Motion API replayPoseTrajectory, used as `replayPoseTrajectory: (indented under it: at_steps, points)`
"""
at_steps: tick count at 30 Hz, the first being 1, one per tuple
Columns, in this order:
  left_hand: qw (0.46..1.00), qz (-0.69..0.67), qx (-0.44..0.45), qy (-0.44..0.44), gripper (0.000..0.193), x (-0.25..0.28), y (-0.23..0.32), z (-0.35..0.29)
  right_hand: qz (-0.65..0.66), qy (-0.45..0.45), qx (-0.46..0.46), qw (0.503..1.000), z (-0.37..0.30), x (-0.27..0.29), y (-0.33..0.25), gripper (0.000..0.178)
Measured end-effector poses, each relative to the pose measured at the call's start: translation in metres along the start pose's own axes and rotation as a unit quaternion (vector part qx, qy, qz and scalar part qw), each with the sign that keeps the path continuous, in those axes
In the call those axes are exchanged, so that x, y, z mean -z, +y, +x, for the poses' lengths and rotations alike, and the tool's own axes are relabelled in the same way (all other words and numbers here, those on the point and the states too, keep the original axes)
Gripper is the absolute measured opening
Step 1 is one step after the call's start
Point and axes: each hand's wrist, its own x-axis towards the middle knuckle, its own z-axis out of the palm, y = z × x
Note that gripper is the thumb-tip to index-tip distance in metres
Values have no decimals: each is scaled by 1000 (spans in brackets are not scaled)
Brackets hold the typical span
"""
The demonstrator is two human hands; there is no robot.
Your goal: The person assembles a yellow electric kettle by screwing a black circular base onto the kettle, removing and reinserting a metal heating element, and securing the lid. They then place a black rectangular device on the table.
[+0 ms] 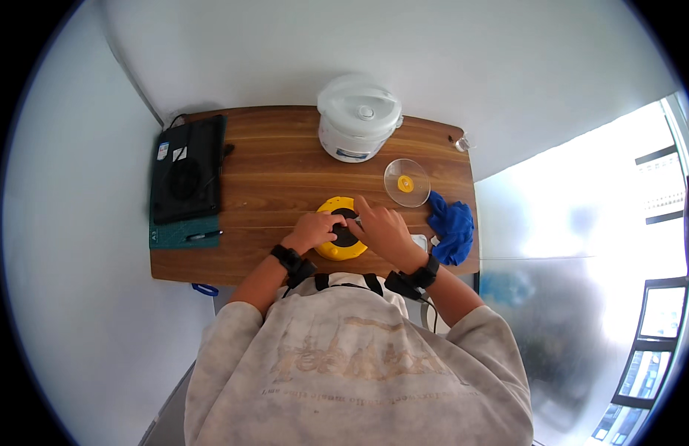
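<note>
Yellow with a dark centre, a round device (345, 238) sits on the near counter (270, 163), left of a blue cloth (453, 229); left hand (314, 230) and right hand (387, 232) curl over it, whether grasping I cannot tell.

I watch through one head-worn fisheye camera, looking steeply down from above the near edge of the surface (270, 163), close yet taking in the wall (248, 59) beyond it and the wearer's shirt (359, 401) nearest me.
</note>
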Motion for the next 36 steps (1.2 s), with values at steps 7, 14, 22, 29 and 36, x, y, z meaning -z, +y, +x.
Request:
replayPoseTrajectory:
  at_steps: [7,14,22,29,36]
  points:
    - [1000,-14,3,-9,35,0,5,1,71,78,127,986,2,4,12,42]
    - [1000,5,7,0,37,0,5,-2,-81,-77,-45,993,7,20,-16,40]
    - [1000,-16,1,-3,37,3,5,0,35,79,123,989,3,2,8,36]
    - [1000,-21,1,10,39,-3,2,-2,-49,-91,-37,994,11,23,-17,34]
    - [1000,-28,9,-1,39,0,5,0,48,27,89,994,2,5,3,33]
